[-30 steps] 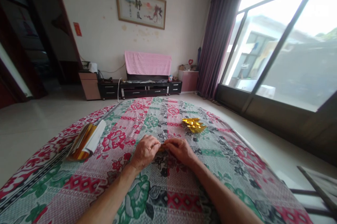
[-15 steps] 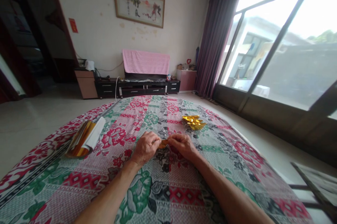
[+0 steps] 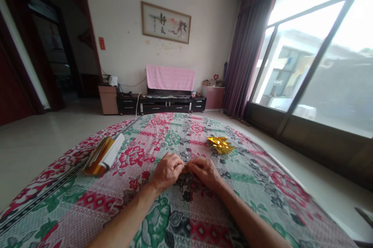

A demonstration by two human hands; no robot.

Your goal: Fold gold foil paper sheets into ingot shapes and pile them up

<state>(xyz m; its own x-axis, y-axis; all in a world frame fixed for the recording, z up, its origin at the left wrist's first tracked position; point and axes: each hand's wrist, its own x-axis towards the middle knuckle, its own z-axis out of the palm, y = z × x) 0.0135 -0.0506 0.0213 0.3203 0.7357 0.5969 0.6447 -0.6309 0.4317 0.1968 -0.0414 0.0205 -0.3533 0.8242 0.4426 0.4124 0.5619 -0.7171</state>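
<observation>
Between my two hands, over the middle of the table, is a small piece of gold-brown foil paper (image 3: 185, 168), mostly covered by fingers. My left hand (image 3: 169, 170) pinches its left end and my right hand (image 3: 205, 171) pinches the right end; the fingertips nearly touch. Folded shiny gold foil pieces (image 3: 221, 145) lie beyond my right hand. At the left of the table rests a curled stack of gold and white paper sheets (image 3: 104, 155).
A patterned red, green and grey cloth (image 3: 136, 209) covers the round table. Beyond it stand a low black cabinet (image 3: 166, 106) and a screen under a pink cloth (image 3: 170, 78). Purple curtains (image 3: 243, 58) and large windows are on the right.
The view has shifted, so the table and room sit lower and further right. My hands have come closer together, and less of the foil paper shows between them.
</observation>
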